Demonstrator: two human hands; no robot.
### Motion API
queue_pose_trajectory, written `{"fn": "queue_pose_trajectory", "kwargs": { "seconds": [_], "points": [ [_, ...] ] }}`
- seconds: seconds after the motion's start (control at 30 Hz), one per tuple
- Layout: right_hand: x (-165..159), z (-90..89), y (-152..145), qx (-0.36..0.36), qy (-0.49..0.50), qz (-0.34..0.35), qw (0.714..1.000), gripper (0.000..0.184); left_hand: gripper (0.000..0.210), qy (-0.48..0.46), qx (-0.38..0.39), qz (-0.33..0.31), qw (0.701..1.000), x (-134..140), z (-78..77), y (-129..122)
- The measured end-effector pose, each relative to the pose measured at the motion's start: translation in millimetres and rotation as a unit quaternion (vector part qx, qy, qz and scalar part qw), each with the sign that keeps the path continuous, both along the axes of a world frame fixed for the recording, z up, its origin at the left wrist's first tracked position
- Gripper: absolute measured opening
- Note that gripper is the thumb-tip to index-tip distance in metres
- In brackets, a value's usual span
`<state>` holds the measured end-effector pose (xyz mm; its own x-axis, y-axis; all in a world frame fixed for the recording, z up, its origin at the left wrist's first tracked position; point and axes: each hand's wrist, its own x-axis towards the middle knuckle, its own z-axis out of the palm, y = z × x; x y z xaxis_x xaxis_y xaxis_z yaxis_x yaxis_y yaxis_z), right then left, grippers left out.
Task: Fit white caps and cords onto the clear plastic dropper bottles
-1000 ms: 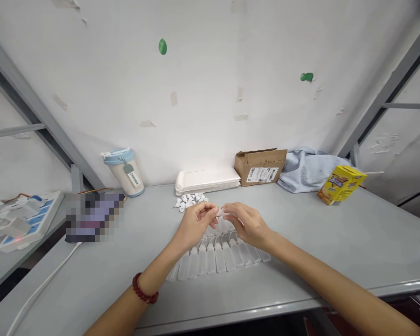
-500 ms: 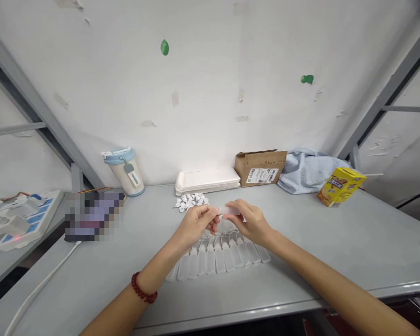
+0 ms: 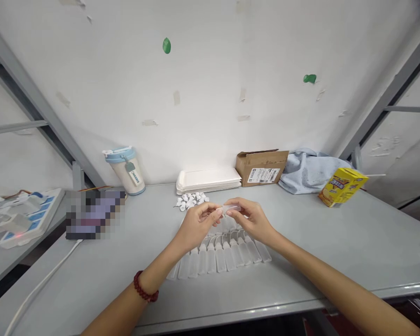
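Between my hands, above the table, is a small translucent plastic bottle (image 3: 234, 208) lying on its side. My right hand (image 3: 252, 218) is closed around its body, thumb below and fingers on top. My left hand (image 3: 198, 225) pinches a small white cap at the bottle's left end; the fingertips mostly hide it. Below the hands lies a row of similar translucent bottles (image 3: 220, 259) with white necks and thin curved tubes or straps. More bottles behind them are partly hidden by my hands. A pile of small white caps (image 3: 192, 200) lies just beyond my left hand.
White trays (image 3: 210, 179) are stacked against the wall, beside a cardboard box (image 3: 262, 169), a light blue cloth (image 3: 304, 170) and a yellow drink carton (image 3: 341, 187). On the left are a tumbler (image 3: 126, 171), a blurred phone (image 3: 96, 214) with a cable, and a power strip (image 3: 38, 217).
My right hand's fingers have shifted their grip on the bottle, and my left fingers have closed nearer its end. The view has moved slightly; the other things lie as before.
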<state>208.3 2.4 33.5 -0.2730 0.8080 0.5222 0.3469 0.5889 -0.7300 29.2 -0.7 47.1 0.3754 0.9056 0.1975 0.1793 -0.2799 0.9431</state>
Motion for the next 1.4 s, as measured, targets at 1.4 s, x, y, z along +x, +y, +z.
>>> {"fn": "queue_pose_trajectory", "kwargs": {
  "seconds": [1.4],
  "points": [
    [-0.1, 3.3, -4.8, -0.063, -0.017, 0.017, 0.998, 0.032, 0.038, -0.015, -0.078, 0.014, 0.997, 4.6, 0.2, -7.3]
  ]
}}
